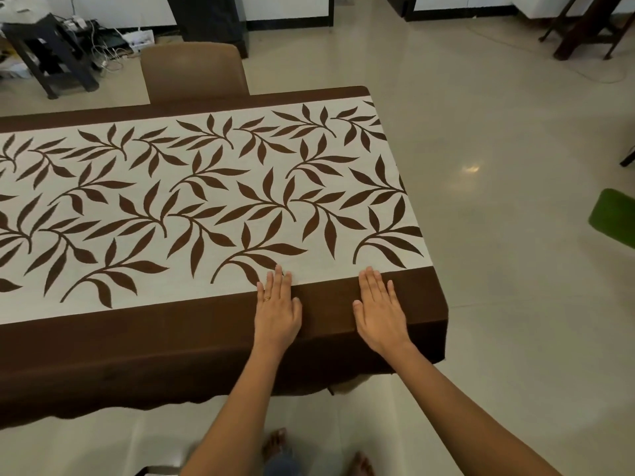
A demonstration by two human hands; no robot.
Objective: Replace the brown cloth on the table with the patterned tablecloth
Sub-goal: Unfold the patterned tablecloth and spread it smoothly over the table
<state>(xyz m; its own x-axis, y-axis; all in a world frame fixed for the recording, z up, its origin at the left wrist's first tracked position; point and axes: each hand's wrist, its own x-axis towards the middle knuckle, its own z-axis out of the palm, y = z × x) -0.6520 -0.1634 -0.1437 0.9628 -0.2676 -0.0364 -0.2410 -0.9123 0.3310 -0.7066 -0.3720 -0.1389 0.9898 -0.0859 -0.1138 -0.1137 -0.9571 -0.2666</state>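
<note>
Standing beyond the patterned tablecloth [206, 214]: brown chair [194, 72].

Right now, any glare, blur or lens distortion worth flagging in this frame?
Head view: one small glare patch on the floor right of the patterned tablecloth; left hand and right hand sharp; wide-angle stretch on the forearms near the bottom edge.

Behind tablecloth [206, 201] a chair [194, 72], perhaps tucked under; stool [34, 29] farther back left.
</note>
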